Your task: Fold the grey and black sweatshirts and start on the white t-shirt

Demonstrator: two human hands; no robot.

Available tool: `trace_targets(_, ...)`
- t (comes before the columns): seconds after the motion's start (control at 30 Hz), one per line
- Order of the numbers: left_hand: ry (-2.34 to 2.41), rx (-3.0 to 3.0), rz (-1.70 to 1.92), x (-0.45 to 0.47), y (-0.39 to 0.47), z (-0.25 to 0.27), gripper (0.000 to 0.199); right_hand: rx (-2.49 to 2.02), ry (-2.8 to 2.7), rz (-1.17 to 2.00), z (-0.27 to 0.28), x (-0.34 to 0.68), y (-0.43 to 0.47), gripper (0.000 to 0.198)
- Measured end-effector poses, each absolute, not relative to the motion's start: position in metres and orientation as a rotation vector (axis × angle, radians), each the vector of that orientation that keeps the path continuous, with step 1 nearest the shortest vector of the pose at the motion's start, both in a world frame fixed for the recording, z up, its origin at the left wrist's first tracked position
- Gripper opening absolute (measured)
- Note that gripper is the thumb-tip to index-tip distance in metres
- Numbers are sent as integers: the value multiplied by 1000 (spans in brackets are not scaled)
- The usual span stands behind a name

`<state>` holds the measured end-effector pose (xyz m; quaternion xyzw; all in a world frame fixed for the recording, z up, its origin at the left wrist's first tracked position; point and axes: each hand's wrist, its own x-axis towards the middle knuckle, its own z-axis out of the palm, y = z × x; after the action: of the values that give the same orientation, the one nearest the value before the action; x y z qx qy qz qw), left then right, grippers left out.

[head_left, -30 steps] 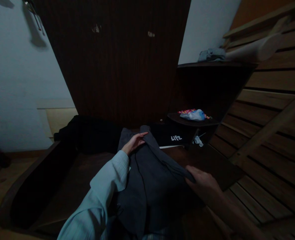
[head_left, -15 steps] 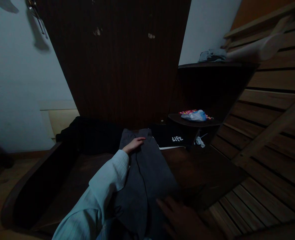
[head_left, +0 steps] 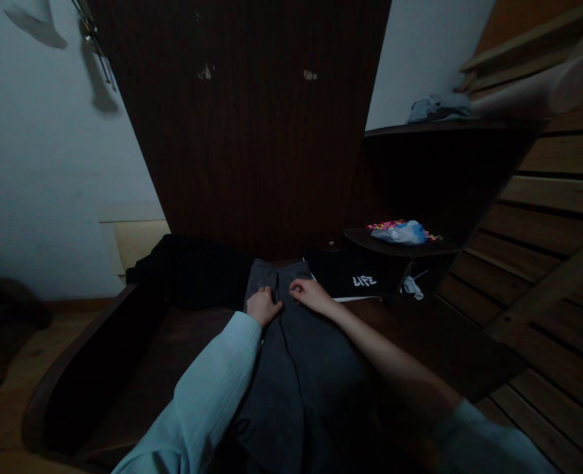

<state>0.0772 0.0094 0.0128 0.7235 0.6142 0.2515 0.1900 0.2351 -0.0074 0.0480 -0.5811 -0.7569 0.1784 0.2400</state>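
Grey garment [head_left: 318, 362] — just one — is lying before me on a dark wooden surface [head_left: 175, 349]. My left hand [head_left: 263, 306] is resting on it, fingers bent; my right hand [head_left: 313, 295] is slanting in over it, fingers curled narrow. I can't tell whether either is pinching fabric. One white-lettered black cloth [head_left: 338, 273] and one bunched black cloth [head_left: 199, 273] are flanking its far end.

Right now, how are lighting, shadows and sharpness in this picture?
Head view: dim, the black cloth at left almost featureless, but grey garment, left hand and right hand readable; head view: soft shadow on the left wall; head view: pale cylinder looks smeared.
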Motion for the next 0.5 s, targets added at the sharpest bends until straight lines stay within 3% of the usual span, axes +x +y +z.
trace_targets(0.27, 1698, 2028, 715, 79, 9, 8, 12, -1688, -1858, 576, 9, 205, 40, 24)
trace_targets(0.5, 1494, 2088, 826, 82, 10, 9, 18, -1697, -1821, 600, 2, 210, 43, 25)
